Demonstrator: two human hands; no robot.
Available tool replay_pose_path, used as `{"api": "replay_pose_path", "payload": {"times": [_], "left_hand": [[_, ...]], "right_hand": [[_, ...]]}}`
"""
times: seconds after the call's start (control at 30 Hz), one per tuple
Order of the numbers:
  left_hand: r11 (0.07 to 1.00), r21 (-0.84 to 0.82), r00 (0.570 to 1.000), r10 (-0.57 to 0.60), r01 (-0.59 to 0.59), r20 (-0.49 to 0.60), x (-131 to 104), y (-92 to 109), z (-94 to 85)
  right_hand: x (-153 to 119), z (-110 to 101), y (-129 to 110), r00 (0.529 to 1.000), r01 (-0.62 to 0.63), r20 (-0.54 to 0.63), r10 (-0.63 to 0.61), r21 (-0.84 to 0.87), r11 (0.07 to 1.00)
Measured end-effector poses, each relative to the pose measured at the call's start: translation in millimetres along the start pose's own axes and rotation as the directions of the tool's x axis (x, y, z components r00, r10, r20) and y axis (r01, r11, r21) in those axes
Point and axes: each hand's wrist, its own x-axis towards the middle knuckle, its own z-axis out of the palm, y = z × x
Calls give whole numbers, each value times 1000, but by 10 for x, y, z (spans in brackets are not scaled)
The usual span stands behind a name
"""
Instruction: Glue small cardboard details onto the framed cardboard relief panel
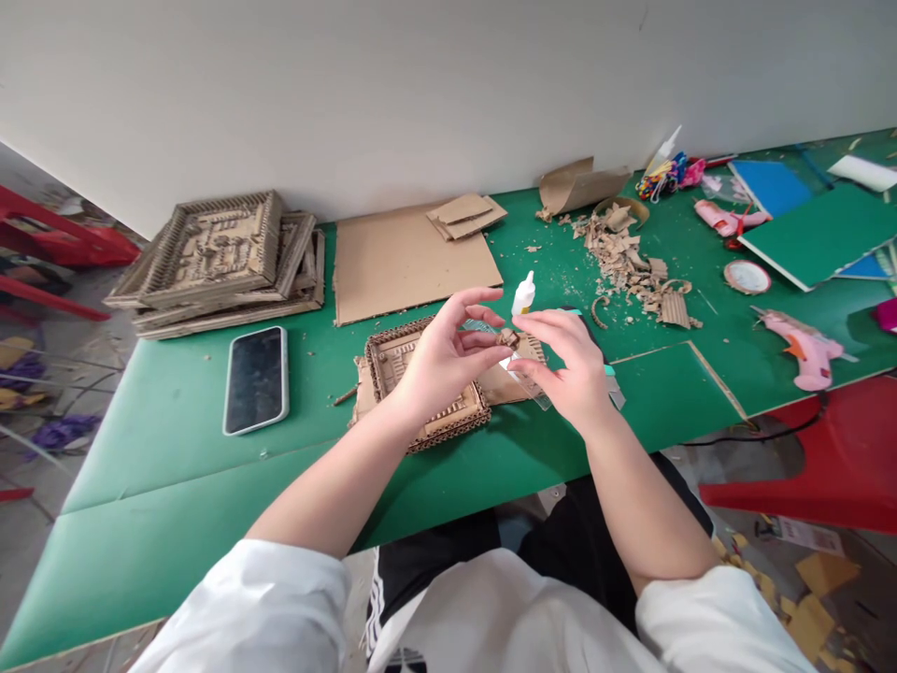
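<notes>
Over the table's middle, my left hand (452, 350) has its fingertips at a small brown cardboard piece (508, 338), its fingers closed round the piece. My right hand (564, 365) faces it from the right, thumb and fingers bent and apart near the same piece, with a bit of white showing between the hands. Just behind them a white glue bottle (523, 294) stands upright. Below my left hand lies a framed cardboard relief (448, 430), partly covered by the hand and forearm. Corrugated cardboard strips (529, 350) lie partly hidden behind the fingers.
Stacked cardboard frames (224, 248) and a phone (256, 381) lie left on the green table (189, 486). A flat cardboard sheet (413, 266) lies behind. Torn scraps (623, 252), pink glue guns (805, 350), a tape roll (747, 277) and boards (827, 234) are at right.
</notes>
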Motion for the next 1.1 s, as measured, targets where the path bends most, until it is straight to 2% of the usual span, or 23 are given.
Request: {"api": "replay_pose_path", "payload": {"times": [0.2, 0.33, 0.4, 0.5, 0.6, 0.7, 0.87, 1.1], "left_hand": [[968, 152, 980, 200, -199, 11, -59, -35, 41], [919, 229, 945, 328, -321, 8, -89, -45, 64], [936, 196, 954, 300, -294, -1, -82, -21, 57], [992, 60, 993, 106, -109, 47, -60, 27, 26], [999, -50, 992, -5, 12, 126, -44, 43, -2], [996, -89, 994, 5, 5, 112, -36, 26, -16], [998, -70, 1000, 8, -7, 23, -34, 25, -8], [991, 81, 994, 107, -103, -34, -88, 3, 65]], "right_hand": [[-3, 12, -44, 997, -16, -81, 19, 32, 999], [-13, 16, -90, 984, 79, -162, -75, 18, 997], [-18, 5, -105, 967, 137, -208, -147, -60, 989], [-20, -9, -117, 941, 171, -254, -224, -212, 962], [-18, -1, -112, 925, 205, -259, -277, -275, 939], [-17, 16, -86, 935, 216, -235, -265, -213, 953], [-12, 19, -73, 972, 140, -193, -137, -2, 990], [-15, 62, -178, 973, -23, -232, 20, -8, 1000]]}}
